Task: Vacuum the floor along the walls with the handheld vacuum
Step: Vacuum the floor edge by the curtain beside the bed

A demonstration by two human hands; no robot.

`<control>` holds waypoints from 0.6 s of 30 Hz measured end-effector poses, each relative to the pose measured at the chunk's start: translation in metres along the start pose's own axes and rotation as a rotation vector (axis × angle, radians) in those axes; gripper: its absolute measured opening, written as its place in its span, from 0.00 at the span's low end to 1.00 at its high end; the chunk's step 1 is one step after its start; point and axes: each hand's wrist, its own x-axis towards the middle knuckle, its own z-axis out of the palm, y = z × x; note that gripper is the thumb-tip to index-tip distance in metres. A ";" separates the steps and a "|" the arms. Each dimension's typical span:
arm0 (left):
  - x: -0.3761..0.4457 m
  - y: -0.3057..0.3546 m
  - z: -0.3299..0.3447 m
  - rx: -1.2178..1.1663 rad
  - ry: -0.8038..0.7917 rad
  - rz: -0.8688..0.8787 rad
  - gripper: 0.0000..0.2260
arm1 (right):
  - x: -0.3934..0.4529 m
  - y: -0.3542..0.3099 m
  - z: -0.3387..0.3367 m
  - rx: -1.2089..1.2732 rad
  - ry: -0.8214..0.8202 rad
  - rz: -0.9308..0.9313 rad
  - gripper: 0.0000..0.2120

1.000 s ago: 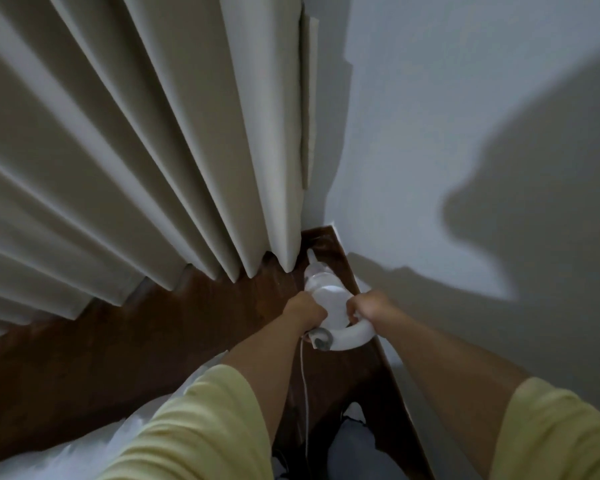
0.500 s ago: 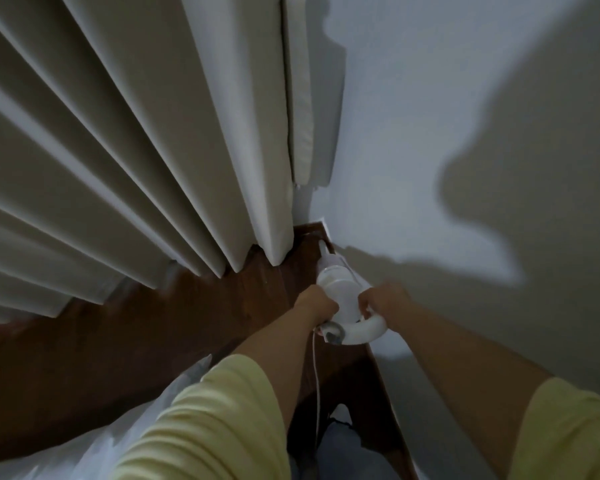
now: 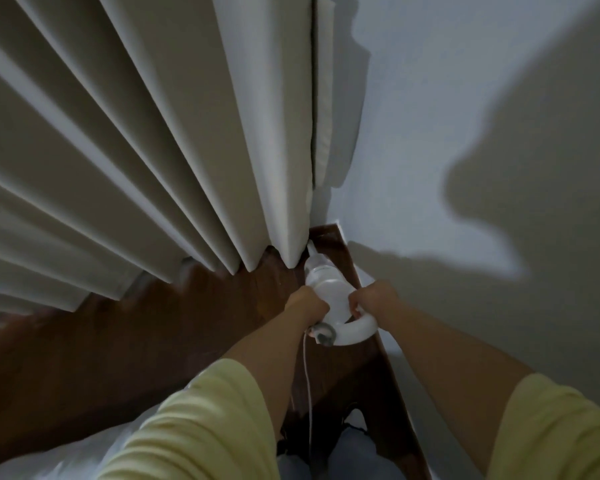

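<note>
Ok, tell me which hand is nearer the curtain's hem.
Left. The left hand grips the handheld vacuum on the side toward the curtain; the right hand holds the handle on the wall side.

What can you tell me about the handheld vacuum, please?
The handheld vacuum looks like smooth white plastic, with a bottle-shaped body, a narrow nozzle, a looped handle and a grey part at its rear. It points into the corner, its nozzle tip beside the curtain hem above the dark wood floor. The left hand and right hand both grip it; a thin white cord trails back.
</note>
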 end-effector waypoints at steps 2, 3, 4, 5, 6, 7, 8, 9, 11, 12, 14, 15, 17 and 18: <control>0.004 0.004 -0.002 -0.013 0.000 0.009 0.17 | 0.004 -0.003 -0.003 0.002 0.001 0.001 0.06; 0.005 0.008 -0.002 -0.017 -0.001 0.016 0.17 | 0.006 -0.004 -0.005 0.002 0.007 0.006 0.05; 0.005 0.012 -0.002 -0.019 -0.003 0.022 0.17 | 0.009 -0.004 -0.010 0.002 0.006 0.017 0.07; 0.006 0.017 -0.002 -0.020 -0.009 0.026 0.18 | 0.013 -0.004 -0.015 0.005 -0.007 0.019 0.10; 0.007 0.022 -0.001 -0.026 -0.018 0.027 0.19 | 0.015 -0.005 -0.019 0.010 -0.012 0.021 0.12; 0.006 0.026 0.000 -0.035 -0.025 0.025 0.19 | 0.017 -0.004 -0.023 0.007 -0.012 0.019 0.16; 0.006 0.031 0.000 -0.038 -0.026 0.022 0.19 | 0.019 -0.003 -0.026 0.003 -0.009 0.022 0.20; 0.007 0.034 0.001 -0.034 -0.024 0.024 0.19 | 0.021 -0.001 -0.029 0.007 -0.004 0.024 0.22; 0.008 0.039 0.004 -0.022 -0.019 0.037 0.18 | 0.020 -0.001 -0.034 -0.010 0.033 0.030 0.19; 0.008 0.042 0.007 -0.021 -0.023 0.043 0.18 | 0.019 -0.001 -0.037 -0.031 0.048 0.039 0.15; 0.007 0.052 0.017 -0.018 -0.053 0.054 0.18 | 0.019 0.004 -0.050 -0.057 0.078 0.049 0.10; 0.006 0.056 0.021 -0.015 -0.065 0.056 0.18 | 0.021 0.007 -0.057 -0.057 0.087 0.050 0.08; 0.006 0.064 0.027 -0.010 -0.079 0.058 0.19 | 0.023 0.011 -0.066 -0.033 0.109 0.060 0.06; 0.005 0.067 0.029 -0.005 -0.082 0.056 0.19 | 0.024 0.014 -0.068 -0.018 0.114 0.065 0.07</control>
